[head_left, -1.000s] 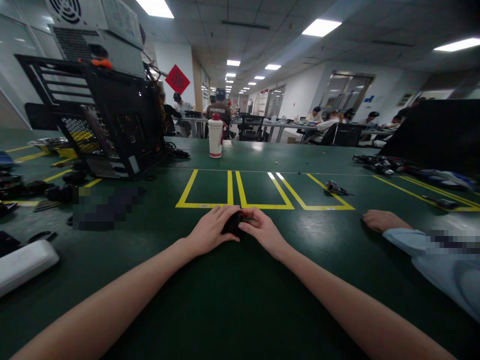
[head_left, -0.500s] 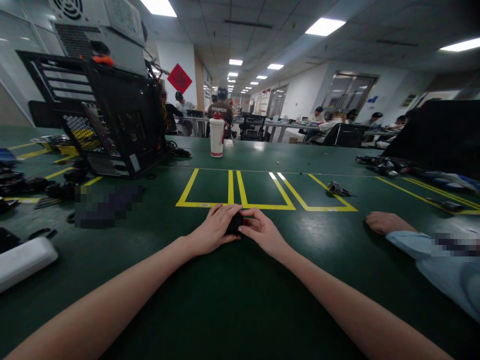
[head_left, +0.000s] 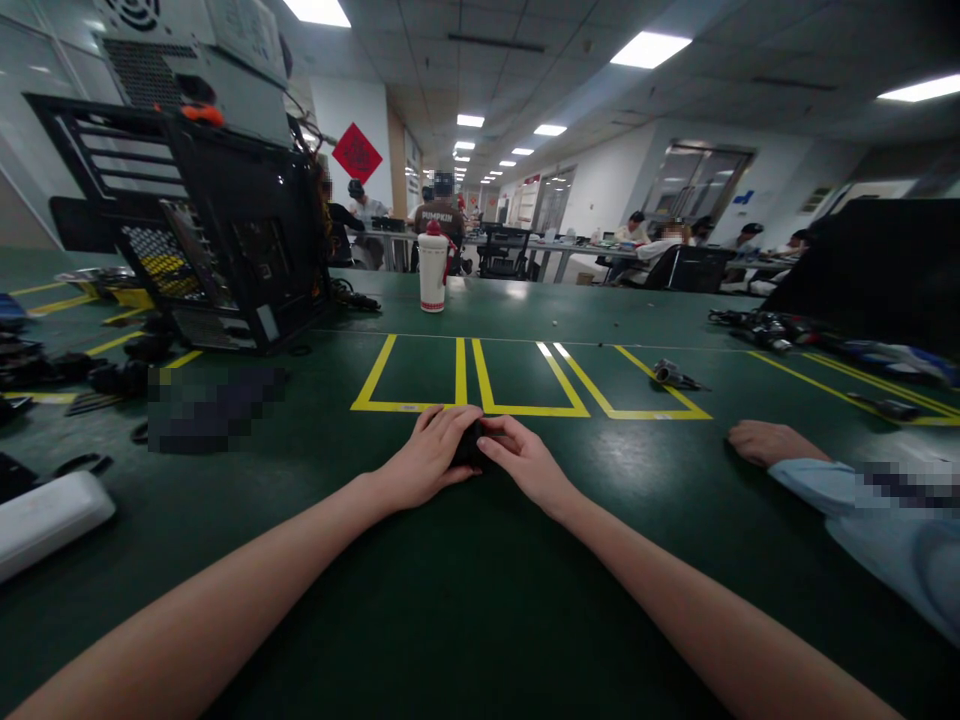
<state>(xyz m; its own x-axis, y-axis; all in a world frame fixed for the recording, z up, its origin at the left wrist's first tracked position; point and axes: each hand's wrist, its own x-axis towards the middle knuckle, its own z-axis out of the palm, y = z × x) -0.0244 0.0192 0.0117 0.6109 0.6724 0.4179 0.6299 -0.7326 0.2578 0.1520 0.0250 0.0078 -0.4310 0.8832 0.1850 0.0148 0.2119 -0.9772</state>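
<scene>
A small black object (head_left: 469, 448) lies between my two hands, low over the green table (head_left: 465, 580). Its kind cannot be made out, since fingers hide much of it. My left hand (head_left: 431, 455) is wrapped over its left side and top, with the thumb along the near side. From the right, my right hand (head_left: 526, 462) grips it with thumb and fingertips. Just beyond my hands are yellow tape outlines (head_left: 532, 411) on the tabletop.
An open black computer case (head_left: 225, 230) stands at left, near a white case (head_left: 56, 525). A white cup (head_left: 432, 270) stands behind the tape. A dark metallic part (head_left: 671, 375) lies right of centre. Another person's hand (head_left: 776, 443) rests at right.
My right thumb has shifted slightly upward on the black object. My left hand keeps its hold in nearly the same place. The view has moved very slightly.
</scene>
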